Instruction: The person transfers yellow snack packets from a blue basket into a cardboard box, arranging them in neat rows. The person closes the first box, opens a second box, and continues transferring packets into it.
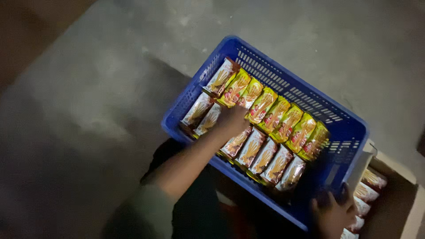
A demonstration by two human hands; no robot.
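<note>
On the grey concrete floor (110, 88) sits a blue slotted plastic crate (283, 84), turned at an angle, its far corner toward the top of the view. Beside the crate's right end stands an open cardboard carton (405, 194) with more wrapped packets stacked on edge inside it (372, 179). Two rows of snack packets fill the crate: a far row in yellow-green and red wrappers (276, 116) and a near row in darker red wrappers (265, 157) — both lying side by side, tightly packed. Left hand (232, 119) reaches in from the near side, sleeve pushed back on the forearm, fingers curled down onto the packets at the left end of the near row (202, 116); whether it pinches one or only presses them I cannot tell, blur and dim light hide the fingertips. Right hand (332, 217) is closed over the crate's near right corner, gripping the rim. Risk, as a judgement: the packets stand loosely on edge, so a nudge from the left hand could topple a neighbour and skew the row — and a tug at the gripped corner could slide the crate against the carton.
</note>
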